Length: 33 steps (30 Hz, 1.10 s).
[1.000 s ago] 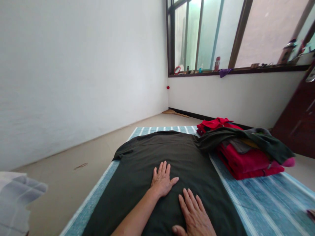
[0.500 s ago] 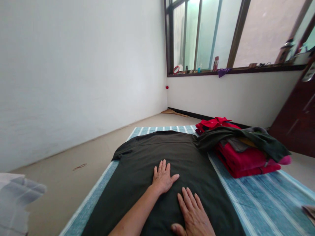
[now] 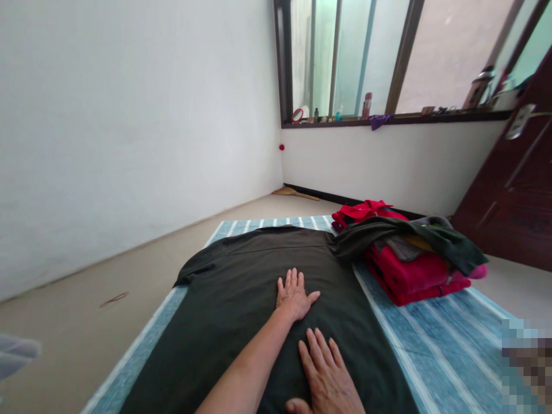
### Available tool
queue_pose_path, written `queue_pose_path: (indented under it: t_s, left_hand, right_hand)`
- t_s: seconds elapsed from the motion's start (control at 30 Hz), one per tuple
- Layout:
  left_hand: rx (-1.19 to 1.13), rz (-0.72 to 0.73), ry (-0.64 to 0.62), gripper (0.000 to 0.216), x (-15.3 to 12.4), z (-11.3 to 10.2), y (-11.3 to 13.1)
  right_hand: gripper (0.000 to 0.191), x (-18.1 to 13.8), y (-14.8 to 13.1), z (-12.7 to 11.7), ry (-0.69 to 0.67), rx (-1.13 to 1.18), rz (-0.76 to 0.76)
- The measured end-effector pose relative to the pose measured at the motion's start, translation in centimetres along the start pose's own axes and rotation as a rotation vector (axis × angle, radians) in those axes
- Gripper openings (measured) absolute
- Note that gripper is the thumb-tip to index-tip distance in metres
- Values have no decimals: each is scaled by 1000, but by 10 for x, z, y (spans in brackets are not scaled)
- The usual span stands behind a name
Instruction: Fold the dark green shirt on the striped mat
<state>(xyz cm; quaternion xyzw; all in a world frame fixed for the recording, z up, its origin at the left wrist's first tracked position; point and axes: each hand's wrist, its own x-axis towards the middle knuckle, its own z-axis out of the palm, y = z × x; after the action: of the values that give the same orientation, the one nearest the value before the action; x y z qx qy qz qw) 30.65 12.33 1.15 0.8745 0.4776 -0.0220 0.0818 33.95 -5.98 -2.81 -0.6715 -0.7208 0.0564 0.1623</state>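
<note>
A dark green shirt point(image 3: 241, 270) lies spread flat on a blue striped mat point(image 3: 435, 345). My left hand point(image 3: 295, 294) rests palm down on the middle of the shirt, fingers stretched out and together. My right hand point(image 3: 328, 379) lies flat on the shirt nearer to me, fingers spread, its wrist cut off by the bottom edge. Neither hand holds anything. One sleeve of the shirt reaches to the right over a pile of clothes.
A pile of folded red clothes point(image 3: 414, 273) with dark and grey pieces on top sits on the mat to the right. A dark wooden door point(image 3: 513, 195) stands at far right. White walls, a window sill point(image 3: 388, 118) with small bottles, beige floor at left.
The view has shifted a little to the right and down. My left hand has slid slightly farther up the shirt; my right hand stays flat near the bottom edge.
</note>
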Motion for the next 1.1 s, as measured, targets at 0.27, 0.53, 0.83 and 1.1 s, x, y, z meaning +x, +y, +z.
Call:
queue_pose_path:
  t_s: [0.27,0.53,0.83,1.1]
  left_hand:
    - [4,0,18,85,0,1,-2]
    - [-10,-27,-41,85,-1,-4,0]
    - [-50,28,30,82,27,-8,31]
    - [-41,-2,-9,84,39,0,38]
  right_hand:
    - [74,2,8,24,135,-55,-18]
    - [69,2,12,40,198,-116,-21]
    - [43,10,29,63,131,-191,-77]
    - [48,9,36,60,94,-162,-132]
